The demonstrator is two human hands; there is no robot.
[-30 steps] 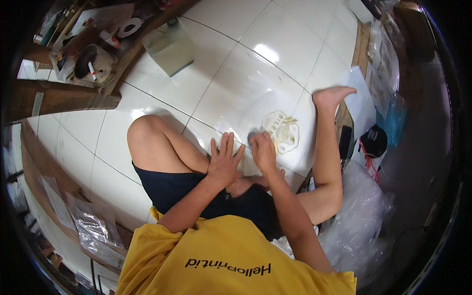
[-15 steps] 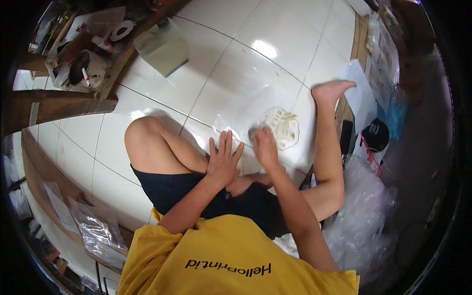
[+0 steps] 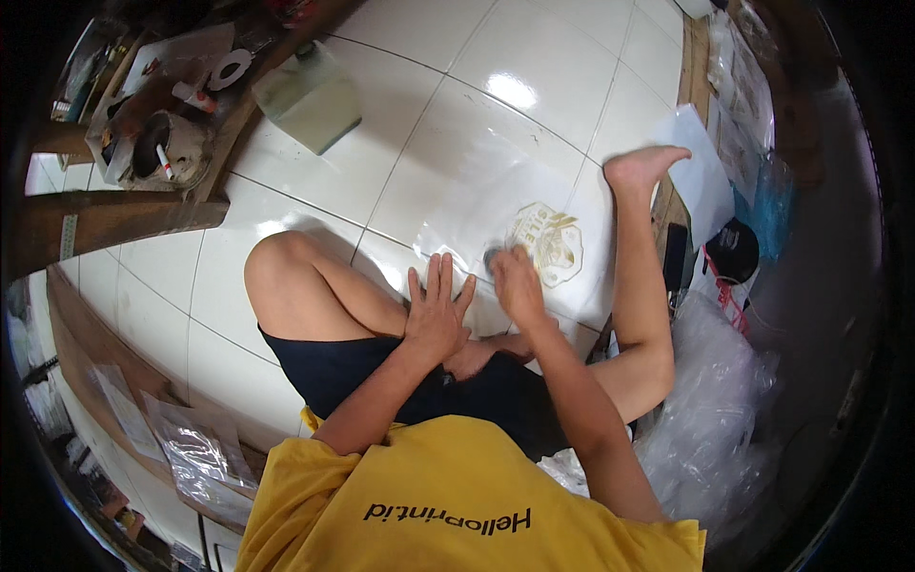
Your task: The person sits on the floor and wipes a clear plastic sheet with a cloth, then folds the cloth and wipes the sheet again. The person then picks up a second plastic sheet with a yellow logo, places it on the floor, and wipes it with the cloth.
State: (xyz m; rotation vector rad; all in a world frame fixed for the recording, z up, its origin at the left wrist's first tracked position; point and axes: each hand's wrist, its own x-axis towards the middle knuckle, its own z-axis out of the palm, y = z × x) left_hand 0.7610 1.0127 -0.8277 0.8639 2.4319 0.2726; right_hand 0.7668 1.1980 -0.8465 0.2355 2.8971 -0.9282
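A thin see-through film sheet [image 3: 477,205] lies on the tiled floor in front of me, with a gold emblem [image 3: 553,250] printed toward its right side. My left hand [image 3: 438,315] rests flat with fingers spread at the sheet's near left edge. Just left of the emblem, my right hand [image 3: 519,286] is closed around a small dark, rounded object [image 3: 492,259]. Its fingers cover most of that object, so its kind is hidden. The object is held down close to the sheet.
A squarish translucent container [image 3: 310,100] stands far left, beside a wooden ledge with a pot [image 3: 170,153] and tape roll [image 3: 230,70]. Right of my leg are a black cap [image 3: 732,250], a dark phone-like slab [image 3: 675,257] and crumpled clear plastic [image 3: 710,410].
The emblem looked smeared and is now sharp. My right hand, with the small dark object, has shifted only slightly. My left hand stays pressed in nearly the same place.
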